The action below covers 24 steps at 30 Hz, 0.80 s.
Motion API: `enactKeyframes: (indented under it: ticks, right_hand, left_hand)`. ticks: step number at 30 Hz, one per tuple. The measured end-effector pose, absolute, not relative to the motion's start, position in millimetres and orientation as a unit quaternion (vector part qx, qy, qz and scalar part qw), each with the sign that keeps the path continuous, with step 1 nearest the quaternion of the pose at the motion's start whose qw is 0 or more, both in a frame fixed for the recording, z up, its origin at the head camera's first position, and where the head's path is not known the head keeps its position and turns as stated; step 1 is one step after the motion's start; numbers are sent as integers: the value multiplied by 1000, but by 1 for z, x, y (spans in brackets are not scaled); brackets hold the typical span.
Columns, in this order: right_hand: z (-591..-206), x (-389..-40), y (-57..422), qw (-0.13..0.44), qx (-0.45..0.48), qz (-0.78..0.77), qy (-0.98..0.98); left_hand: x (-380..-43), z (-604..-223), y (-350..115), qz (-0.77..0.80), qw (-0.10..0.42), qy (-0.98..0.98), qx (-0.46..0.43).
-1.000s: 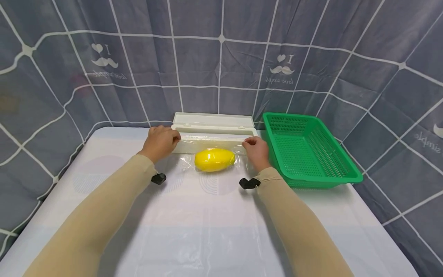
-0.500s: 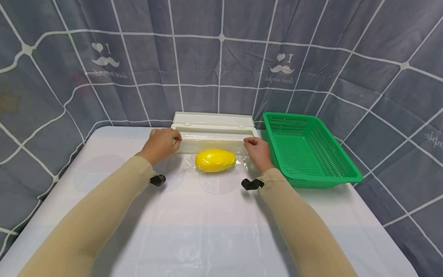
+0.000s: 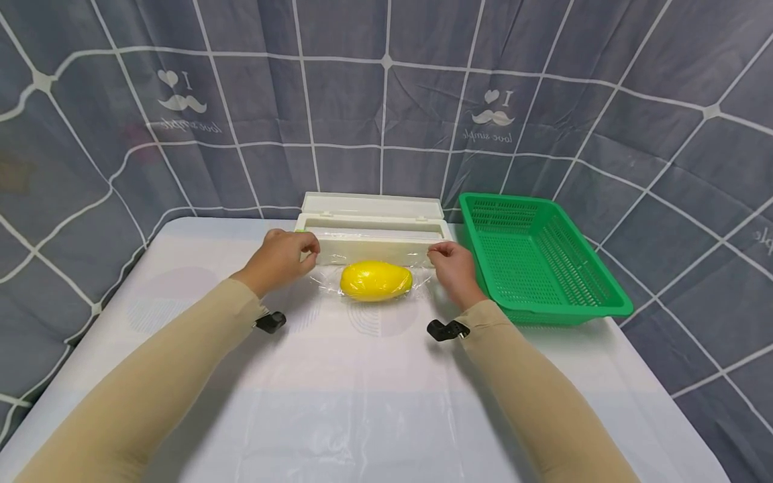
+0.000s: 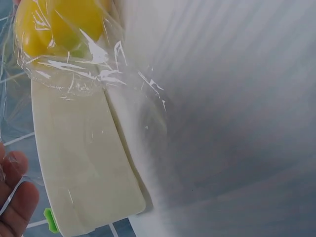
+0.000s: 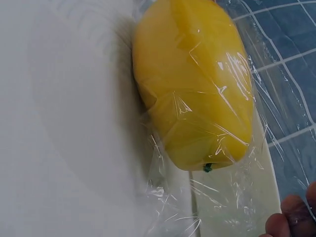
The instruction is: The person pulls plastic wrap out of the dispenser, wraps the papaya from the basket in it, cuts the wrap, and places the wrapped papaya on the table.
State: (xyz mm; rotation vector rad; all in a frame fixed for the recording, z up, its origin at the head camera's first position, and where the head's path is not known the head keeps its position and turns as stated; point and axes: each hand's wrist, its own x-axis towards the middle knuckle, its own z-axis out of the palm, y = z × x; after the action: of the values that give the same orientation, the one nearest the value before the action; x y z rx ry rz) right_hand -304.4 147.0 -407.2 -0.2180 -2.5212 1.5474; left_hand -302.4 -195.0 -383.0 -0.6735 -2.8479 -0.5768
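Note:
A yellow oblong fruit (image 3: 376, 280) lies on the table, with clear cling film (image 5: 170, 197) crinkled over it. The right wrist view shows a small dark green stem spot (image 5: 208, 168) at one end. My left hand (image 3: 280, 260) pinches the film's left edge between thumb and fingers, in front of the dispenser's left end. On the other side my right hand (image 3: 454, 270) pinches the right edge. Just behind the fruit stands a long white cling film dispenser (image 3: 326, 252), its lid (image 3: 371, 204) raised, a white roll inside. Each wrist view catches only fingertips.
To the right, a green plastic basket (image 3: 561, 312) stands close to the dispenser and my right hand. A small green piece (image 4: 51, 219) sits at the dispenser's left end. A grey checked curtain (image 3: 344, 107) hangs behind the white-covered table (image 3: 338, 402).
Both hands have come slightly toward me and a little apart, still pinching the film. More of the dispenser's front and its left end shows. The fruit has hardly moved.

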Motion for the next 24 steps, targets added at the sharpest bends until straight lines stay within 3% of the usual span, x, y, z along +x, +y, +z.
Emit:
enactKeyframes:
  ticks: [24]
  right_hand:
    - [-412,-263,169,30,-10,458,-888]
  left_hand:
    - [-268,-390,-202,-189,20,-949,-253]
